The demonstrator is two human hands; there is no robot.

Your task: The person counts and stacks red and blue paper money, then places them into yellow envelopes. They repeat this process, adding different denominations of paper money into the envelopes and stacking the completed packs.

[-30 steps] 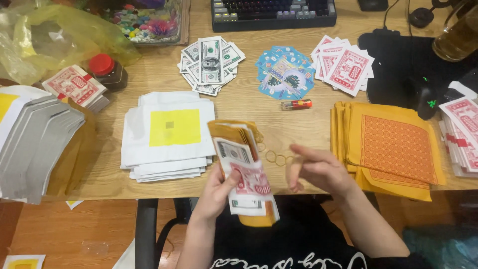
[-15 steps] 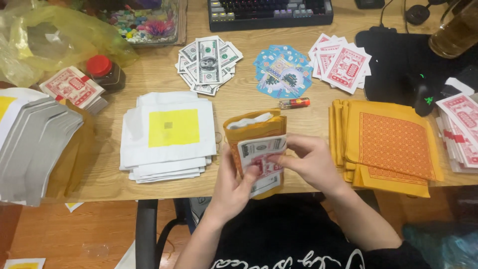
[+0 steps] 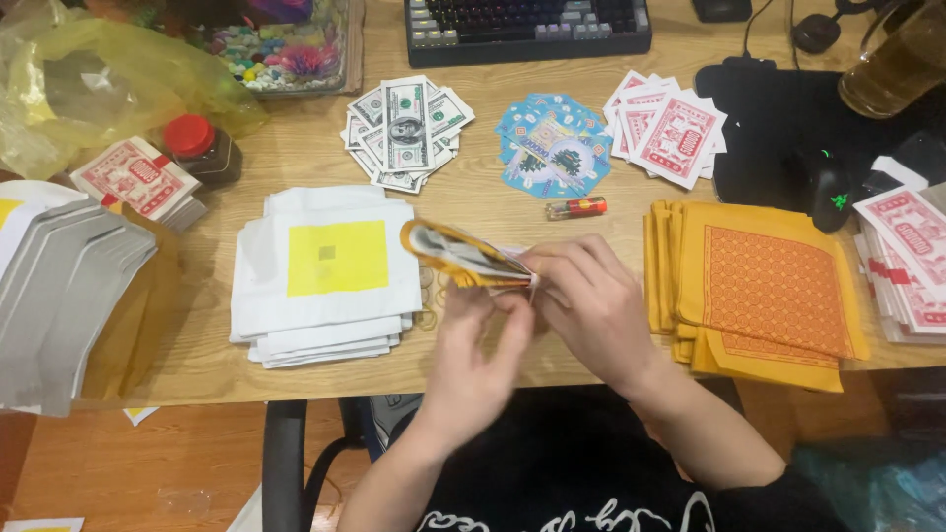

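Since 0.5 s ago, yellow-wrapped note bundle (image 3: 463, 256) tipped flat/edge-on at frame center, left hand (image 3: 480, 340) cupping under, right hand (image 3: 586, 305) pinching its right end shut, prob. to keep notes inside.

A single head-worn view is given, looking steeply down from above the seated person onto the table (image 3: 473, 167). The near table edge and lap are seen close; the keyboard (image 3: 527, 25) marks the far edge.
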